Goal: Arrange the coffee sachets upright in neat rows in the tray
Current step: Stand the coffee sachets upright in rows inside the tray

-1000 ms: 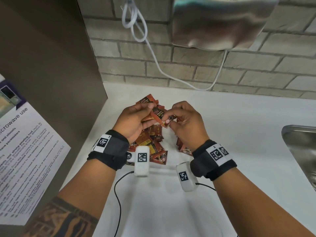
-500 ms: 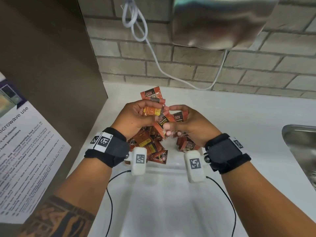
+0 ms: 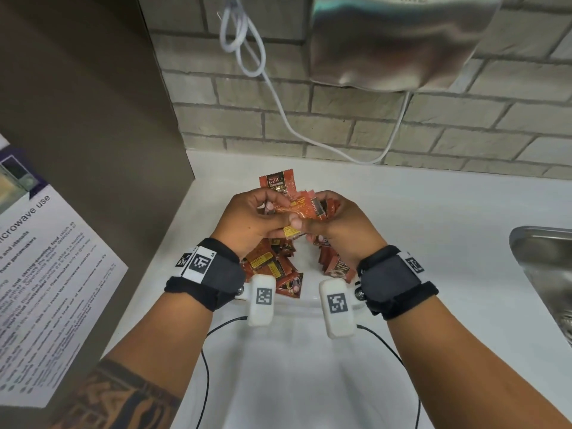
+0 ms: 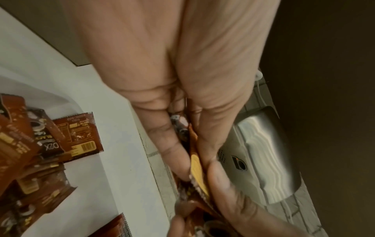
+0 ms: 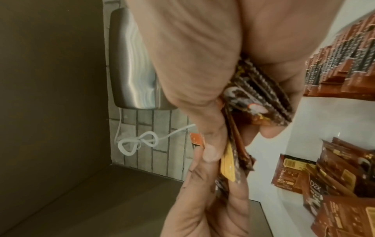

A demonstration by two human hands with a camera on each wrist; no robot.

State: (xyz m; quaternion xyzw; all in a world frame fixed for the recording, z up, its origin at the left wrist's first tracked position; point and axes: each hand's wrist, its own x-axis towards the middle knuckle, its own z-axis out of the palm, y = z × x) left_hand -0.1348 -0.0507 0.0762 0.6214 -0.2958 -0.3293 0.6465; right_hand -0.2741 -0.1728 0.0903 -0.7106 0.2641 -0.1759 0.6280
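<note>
Both hands meet above the white tray [image 3: 297, 306], sharing a bundle of orange-brown coffee sachets [image 3: 305, 207]. My left hand [image 3: 280, 212] pinches sachets between thumb and fingers, and one D2X sachet [image 3: 277, 184] sticks up behind its fingers. My right hand [image 3: 309, 218] grips a stack of sachets [image 5: 257, 102] in its palm while its thumb presses on the shared ones [image 5: 228, 162]. Loose sachets [image 3: 272, 267] lie jumbled in the tray under my left wrist. A row of sachets [image 5: 345, 64] stands upright under my right hand.
A steel hand dryer [image 3: 402, 41] with a white cable [image 3: 278, 88] hangs on the brick wall behind. A steel sink [image 3: 544, 274] lies at the right edge. A brown panel with a microwave notice [image 3: 46, 274] borders the white counter [image 3: 433, 227] on the left.
The hands have closed together, thumbs now meeting over the bundle. The D2X sachet has risen upright behind my left fingers. My right wrist has turned outward.
</note>
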